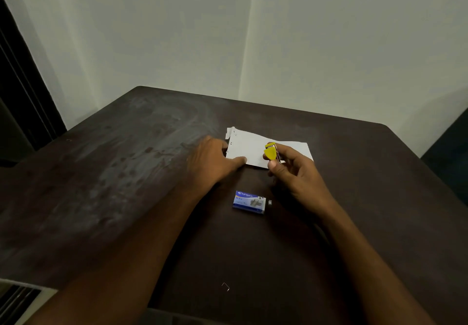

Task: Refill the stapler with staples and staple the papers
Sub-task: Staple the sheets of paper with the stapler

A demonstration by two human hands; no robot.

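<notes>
My right hand (293, 170) holds a small yellow stapler (271, 152) upright above the near edge of the white papers (249, 147). My left hand (215, 159) rests palm down on the table, its thumb and fingertips touching the left end of the papers. The papers lie flat with several small marks along their left edge. A blue staple box (249, 202) lies closer to me, between my forearms. A short strip of staples (270, 202) sits just right of the box.
The dark brown table (126, 185) stands in a corner of pale walls. A single bent staple (225, 286) lies near the table's front edge. A dark frame runs along the far left.
</notes>
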